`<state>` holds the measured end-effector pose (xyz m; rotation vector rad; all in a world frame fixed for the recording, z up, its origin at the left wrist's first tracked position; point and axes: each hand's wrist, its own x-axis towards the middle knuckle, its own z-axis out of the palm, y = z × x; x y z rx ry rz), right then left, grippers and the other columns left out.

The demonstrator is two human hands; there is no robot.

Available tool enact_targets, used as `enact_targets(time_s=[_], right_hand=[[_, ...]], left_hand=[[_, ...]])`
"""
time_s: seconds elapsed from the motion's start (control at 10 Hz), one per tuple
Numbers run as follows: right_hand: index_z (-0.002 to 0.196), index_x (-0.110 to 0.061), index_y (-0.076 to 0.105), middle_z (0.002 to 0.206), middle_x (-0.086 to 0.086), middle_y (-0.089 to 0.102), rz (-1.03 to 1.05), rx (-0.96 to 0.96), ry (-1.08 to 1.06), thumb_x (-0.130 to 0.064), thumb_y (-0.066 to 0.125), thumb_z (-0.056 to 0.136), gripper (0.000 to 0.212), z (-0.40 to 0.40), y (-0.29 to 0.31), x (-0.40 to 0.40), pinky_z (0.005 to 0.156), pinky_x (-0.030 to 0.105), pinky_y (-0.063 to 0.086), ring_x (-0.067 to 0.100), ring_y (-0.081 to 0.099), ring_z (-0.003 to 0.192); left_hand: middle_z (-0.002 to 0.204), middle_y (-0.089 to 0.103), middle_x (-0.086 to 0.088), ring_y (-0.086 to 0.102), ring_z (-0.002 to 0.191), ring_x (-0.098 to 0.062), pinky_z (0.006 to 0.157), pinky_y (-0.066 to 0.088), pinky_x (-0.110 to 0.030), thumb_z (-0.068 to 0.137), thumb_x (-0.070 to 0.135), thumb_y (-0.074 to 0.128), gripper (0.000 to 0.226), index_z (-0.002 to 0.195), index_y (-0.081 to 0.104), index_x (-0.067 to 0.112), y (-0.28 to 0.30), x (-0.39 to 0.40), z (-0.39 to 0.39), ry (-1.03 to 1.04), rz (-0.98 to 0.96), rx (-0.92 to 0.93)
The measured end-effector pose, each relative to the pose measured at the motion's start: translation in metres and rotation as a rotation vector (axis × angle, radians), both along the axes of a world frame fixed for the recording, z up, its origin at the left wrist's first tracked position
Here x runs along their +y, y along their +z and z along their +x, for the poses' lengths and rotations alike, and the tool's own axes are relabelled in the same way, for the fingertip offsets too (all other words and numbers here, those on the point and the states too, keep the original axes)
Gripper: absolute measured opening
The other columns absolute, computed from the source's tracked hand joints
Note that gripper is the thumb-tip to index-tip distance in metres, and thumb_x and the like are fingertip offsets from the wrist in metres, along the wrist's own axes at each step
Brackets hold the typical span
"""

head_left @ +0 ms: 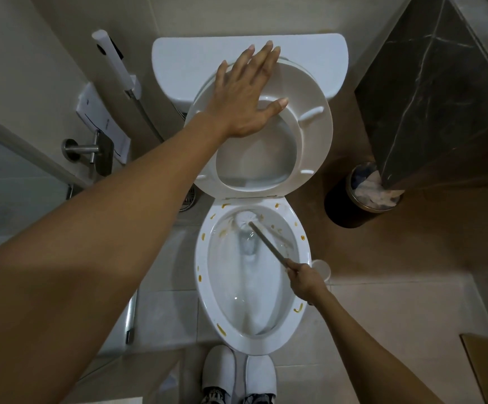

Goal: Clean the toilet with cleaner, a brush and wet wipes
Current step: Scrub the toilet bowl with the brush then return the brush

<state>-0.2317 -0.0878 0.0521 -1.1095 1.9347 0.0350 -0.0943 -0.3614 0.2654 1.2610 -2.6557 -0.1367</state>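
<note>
The white toilet bowl [205, 275] stands below me, its rim dotted with orange-brown smears. The seat [312, 132] is raised against the tank [184, 62]. My left hand [245, 97] lies flat with spread fingers on the upper left of the raised seat. My right hand [304, 278] grips the grey handle of the toilet brush [269, 243] at the bowl's right rim. The brush's white head [244, 220] presses against the back inside wall of the bowl, near brown stains.
A round dark waste bin [339, 205] with crumpled paper stands right of the toilet, beside a dark marble cabinet [441, 83]. A white cup-like holder [323, 268] sits on the floor behind my right hand. A bidet sprayer [114, 62] hangs on the left wall. White slippers [219, 371] touch the bowl's front.
</note>
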Motion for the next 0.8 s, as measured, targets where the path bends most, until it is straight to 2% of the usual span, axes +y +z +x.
enact_targets(time_s=[0.1, 0.2, 0.3, 0.4, 0.5, 0.6, 0.7, 0.8], right_hand=[[0.141, -0.029, 0.046, 0.117, 0.012, 0.065, 0.016, 0.045, -0.094, -0.026, 0.035, 0.102, 0.041, -0.012, 0.002, 0.014, 0.079, 0.037, 0.053, 0.03, 0.063, 0.096], [0.14, -0.025, 0.047, 0.121, 0.013, 0.063, 0.009, 0.062, -0.071, -0.026, 0.035, 0.102, 0.04, -0.006, 0.004, 0.009, 0.09, 0.041, 0.052, 0.033, 0.061, 0.107], [0.138, -0.023, 0.05, 0.121, 0.014, 0.062, 0.0, 0.031, 0.003, -0.029, 0.035, 0.102, 0.039, 0.021, 0.005, -0.007, 0.091, 0.037, 0.05, 0.033, 0.059, 0.11], [0.132, -0.019, 0.053, 0.112, 0.012, 0.062, 0.028, -0.001, -0.007, -0.034, 0.034, 0.102, 0.039, 0.039, 0.006, -0.013, 0.08, 0.037, 0.054, 0.029, 0.061, 0.096], [0.135, -0.018, 0.051, 0.118, 0.014, 0.062, 0.033, 0.013, -0.096, -0.029, 0.035, 0.101, 0.039, 0.026, 0.009, -0.01, 0.085, 0.041, 0.054, 0.032, 0.061, 0.102], [0.137, -0.018, 0.05, 0.117, 0.016, 0.064, 0.032, 0.05, -0.154, -0.025, 0.035, 0.101, 0.039, 0.01, 0.01, -0.001, 0.086, 0.041, 0.054, 0.03, 0.062, 0.1], [0.137, -0.017, 0.05, 0.121, 0.014, 0.061, 0.024, 0.032, -0.147, -0.026, 0.035, 0.102, 0.039, 0.021, 0.01, -0.003, 0.087, 0.042, 0.054, 0.032, 0.061, 0.105], [0.135, -0.019, 0.052, 0.114, 0.012, 0.063, 0.0, -0.015, -0.074, -0.03, 0.035, 0.102, 0.039, 0.041, 0.008, -0.009, 0.082, 0.037, 0.054, 0.03, 0.062, 0.101]], left_hand=[[0.161, -0.005, 0.003, -0.005, 0.147, -0.021, 0.116, 0.0, -0.053, 0.094, 0.061, 0.029, 0.077, 0.153, -0.003, 0.022, 0.0, -0.001, 0.0, -0.002, 0.004, -0.001], [0.161, -0.005, 0.003, -0.005, 0.147, -0.021, 0.116, 0.0, -0.053, 0.094, 0.061, 0.029, 0.077, 0.152, -0.003, 0.022, 0.0, -0.001, 0.001, -0.002, 0.006, 0.001], [0.161, -0.005, 0.003, -0.005, 0.147, -0.021, 0.116, 0.0, -0.053, 0.094, 0.061, 0.029, 0.077, 0.152, -0.003, 0.021, 0.0, 0.0, 0.0, -0.003, 0.001, -0.001], [0.161, -0.005, 0.002, -0.005, 0.147, -0.021, 0.116, 0.0, -0.053, 0.094, 0.061, 0.029, 0.077, 0.152, -0.003, 0.021, 0.001, -0.001, 0.001, 0.0, 0.003, -0.002], [0.161, -0.005, 0.003, -0.005, 0.147, -0.021, 0.116, 0.0, -0.053, 0.095, 0.06, 0.029, 0.077, 0.153, -0.003, 0.022, 0.001, 0.0, 0.0, -0.002, 0.015, 0.002], [0.161, -0.005, 0.004, -0.005, 0.147, -0.021, 0.116, -0.001, -0.053, 0.095, 0.06, 0.029, 0.077, 0.153, -0.003, 0.022, 0.002, 0.0, 0.0, -0.001, 0.019, 0.004], [0.161, -0.006, 0.003, -0.006, 0.147, -0.021, 0.116, -0.001, -0.053, 0.095, 0.06, 0.029, 0.076, 0.153, -0.004, 0.022, 0.002, 0.001, 0.0, 0.005, 0.016, -0.001], [0.161, -0.006, 0.004, -0.005, 0.147, -0.02, 0.116, -0.001, -0.053, 0.095, 0.06, 0.029, 0.076, 0.152, -0.004, 0.022, 0.002, 0.001, -0.001, 0.004, 0.018, 0.001]])
